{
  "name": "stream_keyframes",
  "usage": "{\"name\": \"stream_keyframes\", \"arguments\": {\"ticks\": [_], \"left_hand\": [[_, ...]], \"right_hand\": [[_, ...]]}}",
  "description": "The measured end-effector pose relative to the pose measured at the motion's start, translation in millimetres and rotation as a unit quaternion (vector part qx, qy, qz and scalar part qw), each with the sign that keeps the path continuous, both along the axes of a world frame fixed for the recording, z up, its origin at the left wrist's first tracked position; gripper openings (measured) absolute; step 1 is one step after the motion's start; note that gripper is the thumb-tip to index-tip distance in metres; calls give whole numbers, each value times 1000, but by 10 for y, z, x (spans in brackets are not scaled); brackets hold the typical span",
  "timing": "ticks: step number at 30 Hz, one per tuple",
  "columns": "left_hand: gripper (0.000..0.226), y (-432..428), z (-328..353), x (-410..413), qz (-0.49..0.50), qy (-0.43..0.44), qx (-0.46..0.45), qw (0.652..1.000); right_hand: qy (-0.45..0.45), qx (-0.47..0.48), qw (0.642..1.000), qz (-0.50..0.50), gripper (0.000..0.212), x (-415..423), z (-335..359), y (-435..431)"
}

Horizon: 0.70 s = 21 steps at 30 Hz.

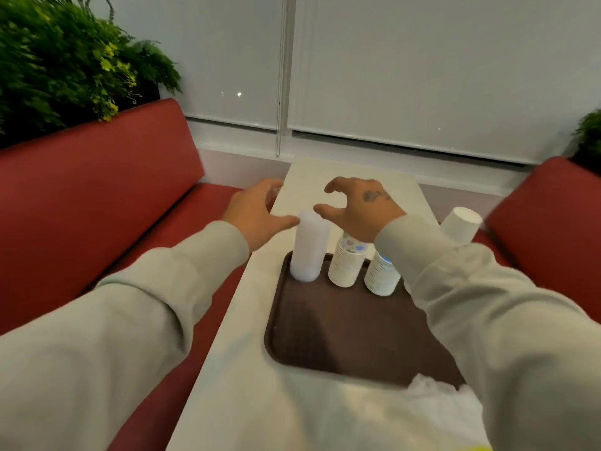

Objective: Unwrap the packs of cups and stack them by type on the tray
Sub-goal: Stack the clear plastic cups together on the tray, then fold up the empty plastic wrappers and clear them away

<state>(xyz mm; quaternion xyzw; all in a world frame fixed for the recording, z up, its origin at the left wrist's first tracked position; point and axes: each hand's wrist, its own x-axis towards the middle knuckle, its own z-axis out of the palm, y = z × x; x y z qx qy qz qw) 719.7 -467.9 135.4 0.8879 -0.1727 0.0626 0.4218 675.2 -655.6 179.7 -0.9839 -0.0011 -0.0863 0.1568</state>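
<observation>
While the left hand point(257, 213) and right hand point(361, 206) hover open and empty, flanking the translucent cup stack point(309, 249) upright in the tray's point(341, 336) far-left corner, steadying it from both sides should prevent toppling.

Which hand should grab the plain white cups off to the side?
Probably the right. The plain white cups stand beside the right sleeve, near the right hand; the left hand would have to cross the stacks on the tray.
</observation>
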Motion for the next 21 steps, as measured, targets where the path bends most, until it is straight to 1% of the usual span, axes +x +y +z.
{"name": "stream_keyframes", "arguments": {"ticks": [5,10,13,18,21], "left_hand": [[60,40,352,-678,-45,-30,0,999],[56,-71,386,-1284,-100,-23,-13,995],[52,-177,282,-1578,-129,-13,-6,992],[49,-361,-34,-2008,-159,42,-4,986],[44,-455,-244,-2225,-193,68,6,979]], "right_hand": [[10,-12,1000,-13,49,-703,300,-16],[-8,-8,1000,-15,43,-1464,407,-19],[0,5,1000,-25,39,-1843,303,-72],[26,44,997,-66,40,-2407,-57,-251],[47,85,991,-91,37,-2712,-291,-409]]}}
